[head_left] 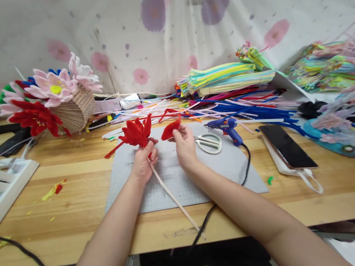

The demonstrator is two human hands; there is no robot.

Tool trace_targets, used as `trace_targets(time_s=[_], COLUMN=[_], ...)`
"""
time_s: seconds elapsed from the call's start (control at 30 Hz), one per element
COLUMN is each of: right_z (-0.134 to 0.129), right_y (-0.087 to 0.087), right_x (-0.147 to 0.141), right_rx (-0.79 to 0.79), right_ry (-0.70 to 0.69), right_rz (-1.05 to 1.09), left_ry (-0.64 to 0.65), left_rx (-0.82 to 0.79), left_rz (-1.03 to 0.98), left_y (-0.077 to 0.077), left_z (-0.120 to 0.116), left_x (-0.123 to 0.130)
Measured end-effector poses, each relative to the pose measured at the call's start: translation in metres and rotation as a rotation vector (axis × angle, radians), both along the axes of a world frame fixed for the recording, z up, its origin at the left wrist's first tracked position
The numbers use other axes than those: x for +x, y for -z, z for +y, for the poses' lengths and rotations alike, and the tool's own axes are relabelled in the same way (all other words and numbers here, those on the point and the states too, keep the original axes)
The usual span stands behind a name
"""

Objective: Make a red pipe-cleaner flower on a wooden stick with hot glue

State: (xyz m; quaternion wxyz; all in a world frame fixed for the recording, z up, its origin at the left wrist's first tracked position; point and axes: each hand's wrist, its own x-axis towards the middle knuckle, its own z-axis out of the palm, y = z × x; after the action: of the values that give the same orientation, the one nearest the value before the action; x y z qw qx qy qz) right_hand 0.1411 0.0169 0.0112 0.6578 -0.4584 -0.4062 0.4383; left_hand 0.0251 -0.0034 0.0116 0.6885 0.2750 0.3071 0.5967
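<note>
- A person's left hand [145, 162] is closed around the top of a pale stem [171, 193], just under a red flower [136, 132]; the flower is above the middle of a grey mat [123, 186].
- The right hand [185, 146] pinches a loose red petal [170, 129] between thumb and fingers, near the flower but apart from it.
- Bare wood on the table [78, 173] gives open room left of the mat, as far as a white power strip [28, 171]. On the right, room is tighter: scissors [212, 144] lie just beside the right hand, with a blue glue gun [226, 126] beyond.
- The bloom points away from the person. The stem's long axis slants towards them and rightward, its lower end near the table's front edge, close to a black cable [208, 213].
- The petal's long axis tilts from lower left to upper right.
- Fingers hide the stem's top; the scissors' blades cannot be seen. Whether a red strip [112, 151] left of the bloom is attached is unclear. Items at far right are blurred.
</note>
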Motion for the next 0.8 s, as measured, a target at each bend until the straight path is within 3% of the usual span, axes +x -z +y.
trace_targets(time_s=[0.13,0.27,0.43,0.57,0.67,0.8], right_z=[0.009,0.008,0.002,-0.006,-0.013,-0.017], right_y=[-0.003,0.0,-0.014,-0.033,-0.042,-0.046], right_x=[0.044,0.078,0.095,0.102,0.106,0.103], right_rx=[-0.026,-0.063,0.063,0.075,0.055,0.063], right_ry=[0.058,0.055,-0.2,-0.433,-0.622,-0.675], right_rz=[-0.084,-0.167,-0.301,-0.117,-0.121,-0.202], left_ry=[0.031,-0.058,-0.123,-0.018,0.019,0.009], left_rx=[-0.031,-0.196,-0.319,-0.276,-0.241,-0.198], left_rz=[-0.044,-0.077,-0.083,-0.103,-0.011,0.109], left_y=[-0.006,-0.004,-0.001,0.001,0.004,0.005], left_z=[0.001,0.004,0.007,0.006,0.005,0.004], left_x=[-0.007,-0.01,-0.008,-0.007,-0.004,0.002])
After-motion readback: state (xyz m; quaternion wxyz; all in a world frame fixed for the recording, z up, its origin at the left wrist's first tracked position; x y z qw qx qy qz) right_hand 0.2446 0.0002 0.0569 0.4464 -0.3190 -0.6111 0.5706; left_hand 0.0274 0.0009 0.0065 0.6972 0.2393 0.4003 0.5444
